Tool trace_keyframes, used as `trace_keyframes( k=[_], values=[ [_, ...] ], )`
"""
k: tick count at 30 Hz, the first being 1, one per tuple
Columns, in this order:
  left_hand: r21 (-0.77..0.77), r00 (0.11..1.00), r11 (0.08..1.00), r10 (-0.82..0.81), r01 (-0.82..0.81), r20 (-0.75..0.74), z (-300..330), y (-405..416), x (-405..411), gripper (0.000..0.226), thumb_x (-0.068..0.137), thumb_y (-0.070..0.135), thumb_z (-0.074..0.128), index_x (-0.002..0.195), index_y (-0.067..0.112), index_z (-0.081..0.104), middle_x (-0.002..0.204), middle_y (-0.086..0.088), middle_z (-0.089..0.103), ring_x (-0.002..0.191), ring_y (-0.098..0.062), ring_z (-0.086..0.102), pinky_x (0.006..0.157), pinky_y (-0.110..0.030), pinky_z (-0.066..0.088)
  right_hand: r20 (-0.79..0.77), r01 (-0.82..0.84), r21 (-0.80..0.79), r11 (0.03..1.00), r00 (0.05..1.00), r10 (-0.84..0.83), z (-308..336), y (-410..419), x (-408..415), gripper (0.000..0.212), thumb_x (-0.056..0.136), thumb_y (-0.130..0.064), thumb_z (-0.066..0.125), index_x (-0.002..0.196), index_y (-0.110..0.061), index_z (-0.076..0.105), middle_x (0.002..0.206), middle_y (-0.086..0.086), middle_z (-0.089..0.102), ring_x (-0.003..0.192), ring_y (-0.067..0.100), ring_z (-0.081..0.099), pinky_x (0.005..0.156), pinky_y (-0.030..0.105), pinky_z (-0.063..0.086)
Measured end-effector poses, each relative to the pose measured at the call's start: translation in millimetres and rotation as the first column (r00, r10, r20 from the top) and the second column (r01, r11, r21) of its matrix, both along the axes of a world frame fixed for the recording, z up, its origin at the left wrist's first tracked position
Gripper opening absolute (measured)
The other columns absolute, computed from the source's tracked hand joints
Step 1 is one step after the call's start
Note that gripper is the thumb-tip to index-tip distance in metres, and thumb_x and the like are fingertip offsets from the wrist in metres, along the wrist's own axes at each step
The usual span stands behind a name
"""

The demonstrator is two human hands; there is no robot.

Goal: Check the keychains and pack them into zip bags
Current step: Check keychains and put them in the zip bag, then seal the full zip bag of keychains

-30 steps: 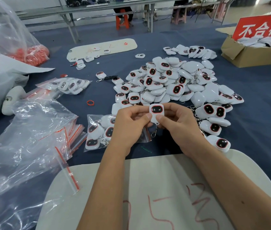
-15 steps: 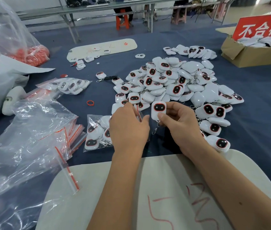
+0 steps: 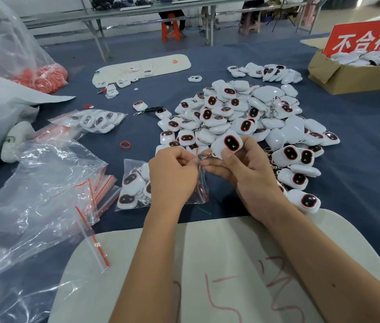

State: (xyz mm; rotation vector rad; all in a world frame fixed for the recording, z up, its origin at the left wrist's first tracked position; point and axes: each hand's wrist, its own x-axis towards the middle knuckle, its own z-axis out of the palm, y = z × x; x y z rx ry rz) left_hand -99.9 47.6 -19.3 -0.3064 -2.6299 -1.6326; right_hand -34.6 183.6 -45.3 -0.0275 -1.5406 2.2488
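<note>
My right hand [image 3: 247,171] pinches a white keychain [image 3: 227,144] with a black, red-rimmed face, tilted, its metal clasp hanging toward the left. My left hand [image 3: 172,176] grips the mouth of a clear zip bag [image 3: 135,185] that lies on the blue table and holds several keychains. The keychain is just above and right of the bag's opening. A big heap of white keychains [image 3: 242,113] lies beyond my hands, and more keychains [image 3: 294,178] sit to the right of my right hand.
A stack of empty zip bags [image 3: 44,183] lies at the left, a filled bag [image 3: 95,118] behind it. A cardboard box [image 3: 352,78] with a red sign stands at the back right. A white board [image 3: 207,264] with red marks lies under my forearms. A red ring [image 3: 125,144] sits nearby.
My left hand let go of the keychain and took hold of the zip bag's mouth. My right hand lifted and tilted the keychain a little to the right.
</note>
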Motion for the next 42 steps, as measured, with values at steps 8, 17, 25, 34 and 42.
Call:
trace_keyframes(
  k=[8,17,25,34,42],
  values=[
    [0.268,0.999,0.963,-0.033,0.034,-0.009,7.5,-10.2,-4.8,0.007,0.081,0.018,0.076,0.074,0.019,0.076,0.065,-0.001,0.071,0.058,-0.014,0.062,0.057,-0.032,0.051,0.128,-0.144,0.409,0.901,0.987,0.099,-3.1,-10.2,2.5,0.014,0.104,0.0,0.058,0.114,-0.008,0.062,0.09,0.012,0.078,0.079,0.022,0.073,0.077,0.037,0.062],
    [0.218,0.984,0.976,0.024,0.015,-0.176,10.5,-12.1,-4.8,0.02,0.083,0.004,0.074,0.073,0.021,0.071,0.064,0.011,0.067,0.058,-0.005,0.059,0.061,-0.022,0.053,0.22,-0.093,0.502,0.86,0.975,-0.023,0.2,-13.3,2.0,0.008,0.101,-0.01,0.068,0.103,-0.016,0.063,0.071,0.007,0.076,0.062,0.015,0.07,0.057,0.029,0.053],
    [0.207,0.941,0.967,-0.074,0.148,-0.329,12.1,5.4,11.1,0.015,0.083,-0.001,0.073,0.079,0.014,0.071,0.07,0.005,0.068,0.062,-0.009,0.06,0.061,-0.018,0.051,0.099,0.053,0.649,0.759,0.983,-0.153,-3.9,-19.3,5.1,0.02,0.093,0.005,0.06,0.097,-0.014,0.065,0.063,-0.006,0.068,0.06,0.021,0.065,0.065,0.039,0.055],
    [0.34,0.95,0.94,0.069,0.041,-0.304,14.2,3.4,5.5,0.017,0.086,0.001,0.072,0.081,0.017,0.07,0.07,0.007,0.065,0.061,-0.003,0.057,0.062,-0.017,0.048,-0.04,0.159,0.627,0.763,0.984,-0.173,8.5,-23.3,15.6,0.034,0.091,0.009,0.048,0.085,-0.012,0.074,0.099,-0.003,0.073,0.104,0.02,0.065,0.096,0.035,0.049],
    [0.555,0.97,0.831,0.16,-0.034,-0.181,12.9,7.1,3.0,0.006,0.091,0.005,0.07,0.086,0.008,0.07,0.069,-0.001,0.067,0.052,-0.014,0.059,0.053,-0.027,0.05,0.11,0.027,0.922,0.387,0.938,-0.328,-0.8,-25.9,9.8,0.031,0.095,-0.049,0.067,0.095,-0.018,0.072,0.093,0.0,0.051,0.076,0.017,0.053,0.069,0.036,0.044]
  ],
)
